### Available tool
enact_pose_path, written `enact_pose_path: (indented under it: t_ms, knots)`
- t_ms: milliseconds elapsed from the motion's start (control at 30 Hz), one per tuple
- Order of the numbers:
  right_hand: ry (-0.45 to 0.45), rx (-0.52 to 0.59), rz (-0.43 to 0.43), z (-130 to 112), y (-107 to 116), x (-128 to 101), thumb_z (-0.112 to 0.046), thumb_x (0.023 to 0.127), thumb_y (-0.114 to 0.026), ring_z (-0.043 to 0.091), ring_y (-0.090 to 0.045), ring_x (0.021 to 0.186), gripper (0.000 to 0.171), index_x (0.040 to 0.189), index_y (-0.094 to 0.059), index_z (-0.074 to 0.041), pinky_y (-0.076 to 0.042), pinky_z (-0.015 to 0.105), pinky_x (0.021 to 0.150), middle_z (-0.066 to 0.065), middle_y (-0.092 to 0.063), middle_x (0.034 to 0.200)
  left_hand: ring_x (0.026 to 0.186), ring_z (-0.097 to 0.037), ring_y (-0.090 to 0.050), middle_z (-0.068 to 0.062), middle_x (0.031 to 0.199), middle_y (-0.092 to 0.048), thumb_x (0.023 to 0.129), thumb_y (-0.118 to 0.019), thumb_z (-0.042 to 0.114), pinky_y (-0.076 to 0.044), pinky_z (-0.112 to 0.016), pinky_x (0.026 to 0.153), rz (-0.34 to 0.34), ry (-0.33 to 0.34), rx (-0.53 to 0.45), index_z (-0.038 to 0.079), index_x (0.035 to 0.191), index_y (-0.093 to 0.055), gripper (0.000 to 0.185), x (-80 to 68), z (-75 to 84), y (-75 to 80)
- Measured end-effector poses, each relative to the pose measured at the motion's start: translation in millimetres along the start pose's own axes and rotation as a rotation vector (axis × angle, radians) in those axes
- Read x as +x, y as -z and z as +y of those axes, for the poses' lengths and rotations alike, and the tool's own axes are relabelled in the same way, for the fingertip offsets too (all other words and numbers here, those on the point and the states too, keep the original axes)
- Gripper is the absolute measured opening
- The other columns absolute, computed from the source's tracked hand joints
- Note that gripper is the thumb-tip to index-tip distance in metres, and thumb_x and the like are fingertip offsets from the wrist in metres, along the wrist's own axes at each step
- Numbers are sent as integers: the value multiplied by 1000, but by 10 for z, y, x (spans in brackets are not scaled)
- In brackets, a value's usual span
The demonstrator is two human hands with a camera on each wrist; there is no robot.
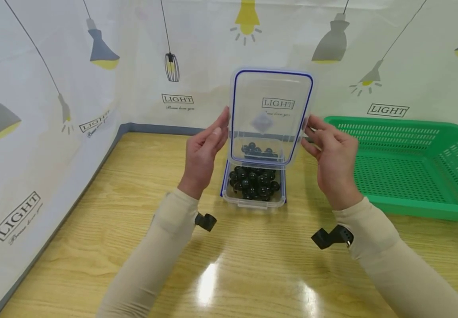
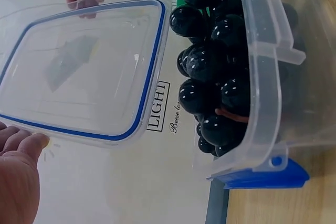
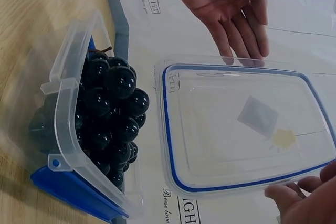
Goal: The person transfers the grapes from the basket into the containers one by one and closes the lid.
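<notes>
A clear plastic lid [image 1: 268,88] with a blue seal is raised upright above the far part of a clear food container [image 1: 253,204]. My left hand [image 1: 203,154] holds its left edge, fingertips at the rim. On the opposite edge, my right hand [image 1: 334,159] holds it with thumb and fingers. The container stands on the table, full of dark, shiny grapes [image 1: 254,183], a brown stem showing among them. In the left wrist view, a blue clip flap [image 2: 268,174] hangs folded out from the container's side. Through the lid, the farther grapes can be seen.
A green slotted plastic basket [image 1: 407,205] stands on the right of the wooden table [image 1: 253,260]. Behind the table hangs a white backdrop [image 1: 205,39] printed with lamps and the word LIGHT. Both wrists wear small black camera mounts [image 1: 206,221].
</notes>
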State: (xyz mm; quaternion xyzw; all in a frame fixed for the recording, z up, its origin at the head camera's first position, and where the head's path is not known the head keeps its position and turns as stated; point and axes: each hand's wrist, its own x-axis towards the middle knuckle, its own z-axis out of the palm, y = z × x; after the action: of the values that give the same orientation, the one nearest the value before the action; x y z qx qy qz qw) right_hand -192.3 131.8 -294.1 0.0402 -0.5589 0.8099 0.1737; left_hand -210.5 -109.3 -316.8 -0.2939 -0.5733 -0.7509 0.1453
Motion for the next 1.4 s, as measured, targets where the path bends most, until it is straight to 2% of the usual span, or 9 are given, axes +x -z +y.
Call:
enact_pose_path:
  t_ms: [133, 300, 400, 567, 767, 867, 967, 1133, 1400]
  knots:
    - [-33, -45, -40, -10, 16, -15, 6, 97, -45, 25, -62, 114, 31, 124, -59, 14, -50, 33, 94, 25, -57, 131, 137, -24, -40, -17, 147, -42, 106, -40, 7, -34, -42, 111, -2, -20, 13, -10, 139, -43, 38, -1, -16, 1]
    - [-57, 26, -70, 4, 24, -24, 0, 101, -42, 26, -66, 107, 32, 123, -60, 14, -51, 38, 92, 22, -64, 122, 137, -25, -39, -18, 148, -41, 105, -39, 6, -31, -44, 113, -3, -42, 9, -10, 140, -42, 38, -8, -23, 16]
    - [-3, 71, -58, 42, 12, -30, -5, 103, -42, 29, -67, 105, 32, 114, -64, 15, -52, 41, 92, 22, -67, 114, 138, -26, -38, -19, 148, -40, 105, -39, 6, -30, -44, 113, 1, -49, -16, -11, 140, -42, 39, -10, -16, 19]
    - [63, 141, -1, 94, -20, -10, -8, 102, -54, 31, -69, 97, 27, 94, -66, 15, -52, 43, 91, 23, -68, 101, 135, -29, -42, -22, 144, -43, 103, -40, 5, -34, -44, 111, 41, -28, -48, -13, 137, -43, 38, -30, -3, 18]
    - [62, 102, 40, 200, -30, 11, -1, 95, -63, 26, -68, 97, 14, 84, -64, 8, -52, 38, 92, 19, -60, 98, 127, -35, -49, -26, 135, -49, 103, -42, 3, -41, -44, 106, 136, 22, -90, -16, 128, -48, 32, -92, -18, 10]
    - [57, 105, 34, 238, -25, 6, 0, 94, -65, 26, -66, 96, 9, 85, -66, 4, -53, 35, 92, 18, -59, 96, 125, -34, -51, -28, 132, -51, 104, -46, 3, -43, -43, 103, 161, 33, -98, -17, 125, -51, 30, -101, -55, 10]
    - [36, 123, 14, 258, -11, -8, 4, 95, -61, 30, -64, 101, 6, 93, -65, 8, -54, 32, 90, 21, -63, 101, 125, -32, -52, -27, 132, -52, 103, -49, 5, -44, -42, 103, 168, 43, -113, -18, 121, -54, 30, -106, -91, 7]
    - [-21, 110, 13, 317, 16, -30, 15, 94, -51, 30, -60, 107, 15, 105, -61, 13, -56, 27, 84, 21, -66, 110, 128, -30, -51, -21, 135, -53, 100, -56, 8, -45, -40, 102, 158, 84, -106, -17, 122, -56, 33, -152, -120, 6]
    - [-53, -17, 1, 526, 74, -71, 20, 93, -46, 27, -56, 117, 24, 112, -58, 10, -48, 31, 98, 14, -61, 120, 127, -29, -51, -20, 137, -52, 94, -56, -7, -46, -37, 101, 117, 204, -36, -10, 132, -52, 39, -303, -186, 60]
